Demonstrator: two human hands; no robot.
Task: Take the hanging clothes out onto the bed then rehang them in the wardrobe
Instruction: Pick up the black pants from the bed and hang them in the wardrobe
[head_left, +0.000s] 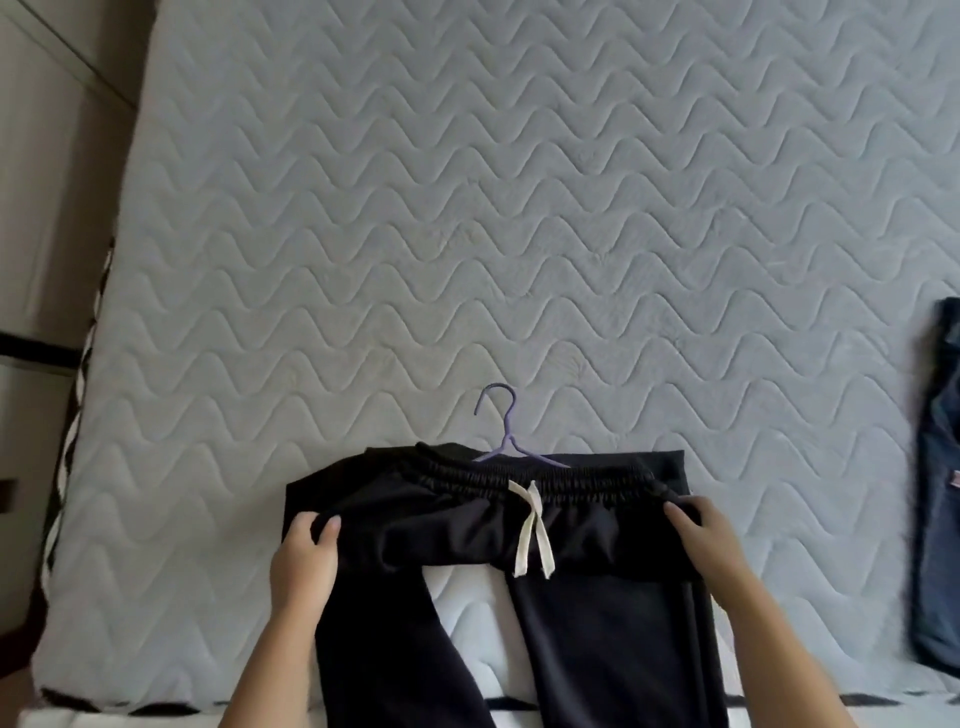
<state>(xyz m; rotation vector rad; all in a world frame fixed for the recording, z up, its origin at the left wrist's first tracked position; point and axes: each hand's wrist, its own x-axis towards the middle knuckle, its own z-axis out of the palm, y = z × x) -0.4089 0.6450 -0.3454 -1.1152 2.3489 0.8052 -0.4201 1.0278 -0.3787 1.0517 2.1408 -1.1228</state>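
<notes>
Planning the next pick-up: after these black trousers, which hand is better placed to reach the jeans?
Right. The jeans lie at the right edge of the bed, nearer the right hand; the left hand grips the black trousers at their left side and would have to cross them.

you're seeing soft, even, rather dim light on the quilted mattress (519, 208), brightest near its lower edge. the black trousers (597, 649) sink into flat shadow. wide-angle distortion bows the mattress's sides, and the jeans (935, 467) look smeared.
</notes>
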